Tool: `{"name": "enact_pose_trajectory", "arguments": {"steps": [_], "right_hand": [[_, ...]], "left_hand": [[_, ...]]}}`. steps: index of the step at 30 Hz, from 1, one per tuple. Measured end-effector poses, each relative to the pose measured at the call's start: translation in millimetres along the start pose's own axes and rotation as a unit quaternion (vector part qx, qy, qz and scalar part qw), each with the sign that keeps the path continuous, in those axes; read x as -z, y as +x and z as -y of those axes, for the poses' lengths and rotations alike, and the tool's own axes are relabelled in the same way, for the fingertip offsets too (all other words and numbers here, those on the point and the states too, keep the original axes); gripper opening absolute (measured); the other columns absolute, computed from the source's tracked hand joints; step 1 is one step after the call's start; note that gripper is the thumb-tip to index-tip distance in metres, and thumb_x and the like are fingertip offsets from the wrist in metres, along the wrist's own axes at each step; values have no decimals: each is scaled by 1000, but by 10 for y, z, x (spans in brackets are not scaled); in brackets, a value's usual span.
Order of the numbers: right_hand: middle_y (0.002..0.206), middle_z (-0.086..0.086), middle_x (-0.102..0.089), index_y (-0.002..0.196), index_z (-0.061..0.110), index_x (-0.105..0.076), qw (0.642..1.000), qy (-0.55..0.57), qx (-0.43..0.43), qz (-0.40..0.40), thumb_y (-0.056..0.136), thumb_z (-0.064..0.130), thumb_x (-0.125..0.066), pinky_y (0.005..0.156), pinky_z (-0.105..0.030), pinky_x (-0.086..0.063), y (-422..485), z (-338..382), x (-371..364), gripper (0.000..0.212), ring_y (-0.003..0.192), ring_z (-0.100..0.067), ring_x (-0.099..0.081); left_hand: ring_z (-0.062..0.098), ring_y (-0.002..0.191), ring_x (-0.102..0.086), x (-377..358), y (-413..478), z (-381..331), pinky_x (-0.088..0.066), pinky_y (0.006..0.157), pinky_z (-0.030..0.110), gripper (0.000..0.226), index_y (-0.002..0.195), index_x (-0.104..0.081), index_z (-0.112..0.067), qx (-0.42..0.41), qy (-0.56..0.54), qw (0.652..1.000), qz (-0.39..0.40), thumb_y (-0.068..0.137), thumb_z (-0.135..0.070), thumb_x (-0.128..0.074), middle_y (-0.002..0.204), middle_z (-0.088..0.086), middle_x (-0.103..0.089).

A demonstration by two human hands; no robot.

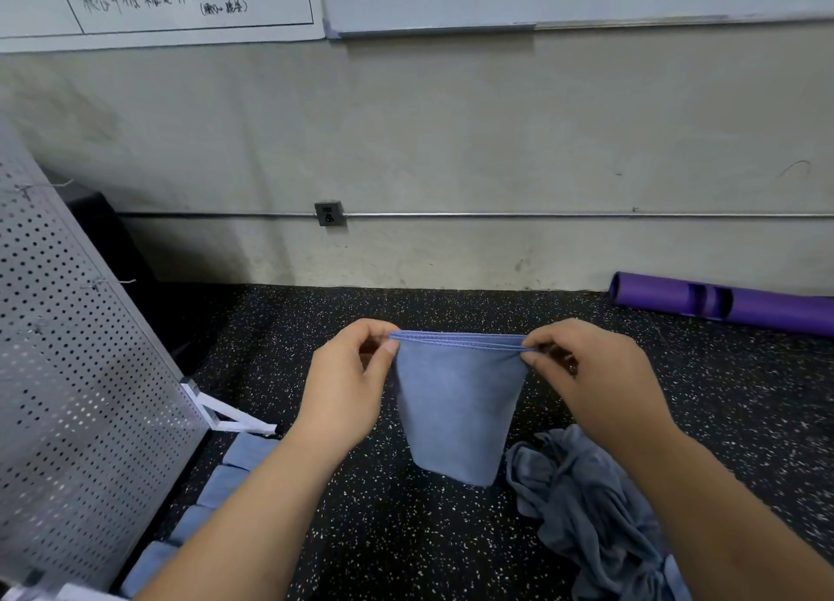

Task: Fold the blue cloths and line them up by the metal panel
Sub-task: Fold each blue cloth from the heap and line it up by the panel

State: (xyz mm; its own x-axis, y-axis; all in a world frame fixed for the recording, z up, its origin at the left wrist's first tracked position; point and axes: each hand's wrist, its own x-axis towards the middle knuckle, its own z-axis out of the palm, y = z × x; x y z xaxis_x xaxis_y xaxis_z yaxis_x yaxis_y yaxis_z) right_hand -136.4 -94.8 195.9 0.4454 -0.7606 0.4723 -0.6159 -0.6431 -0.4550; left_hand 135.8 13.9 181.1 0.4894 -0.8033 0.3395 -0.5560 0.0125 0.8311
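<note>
Your left hand (347,384) and right hand (591,375) each pinch a top corner of the doubled blue fabric cloth (456,402), fingers clamped on its hem. The hem runs left to right and the cloth hangs down between them. The row of folded blue cloths (225,478) lies near left, beside the perforated grey metal panel (81,375); your left hand is nearer. Black speckled rubber floor (406,533); crumpled blue heap (591,510) near right.

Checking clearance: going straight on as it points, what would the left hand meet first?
The left hand pinches the blue cloth, so that comes first; beyond, probably the speckled floor, depth unclear.
</note>
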Motion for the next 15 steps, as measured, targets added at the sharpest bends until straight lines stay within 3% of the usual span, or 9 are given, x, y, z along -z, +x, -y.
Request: {"name": "enact_pose_trajectory", "arguments": {"steps": [2,6,9,12,15], "right_hand": [[91,24,-70,98,40,-75,1000,-14,-3,-7,93,34,-79,74,-37,-60,3,14,24,9,78,-1,-66],[82,23,-72,89,39,-77,996,81,-21,10,90,33,-84,72,-29,-58,-20,78,75,9,74,-5,-68],[84,24,-71,89,40,-74,999,11,-41,1,92,37,-82,71,-33,-58,0,58,75,9,71,-1,-65],[82,24,-76,83,38,-80,988,116,-41,90,85,30,-90,73,-25,-58,-16,131,74,13,73,-2,-70],[79,24,-74,81,39,-80,993,85,-73,24,82,32,-91,69,-27,-56,-3,98,81,13,69,1,-67]], "left_hand": [[3,85,-70,-17,3,3,-50,75,10,12,107,-75,-28,6,4,1000,-9,102,-18,-70,93,-17,-77],[3,80,-69,-23,24,36,-52,73,14,9,105,-75,-29,19,2,1000,-25,102,-21,-70,93,-17,-76],[3,87,-70,-65,-7,31,-55,82,22,7,107,-75,-28,0,24,1000,-5,102,-27,-70,99,-18,-76],[4,89,-69,-112,-22,61,-56,86,32,7,107,-74,-29,19,38,999,-15,103,-29,-69,99,-17,-75],[6,90,-69,-109,8,107,-56,89,35,7,105,-75,-27,22,49,998,-14,103,-30,-69,99,-17,-75]]}}
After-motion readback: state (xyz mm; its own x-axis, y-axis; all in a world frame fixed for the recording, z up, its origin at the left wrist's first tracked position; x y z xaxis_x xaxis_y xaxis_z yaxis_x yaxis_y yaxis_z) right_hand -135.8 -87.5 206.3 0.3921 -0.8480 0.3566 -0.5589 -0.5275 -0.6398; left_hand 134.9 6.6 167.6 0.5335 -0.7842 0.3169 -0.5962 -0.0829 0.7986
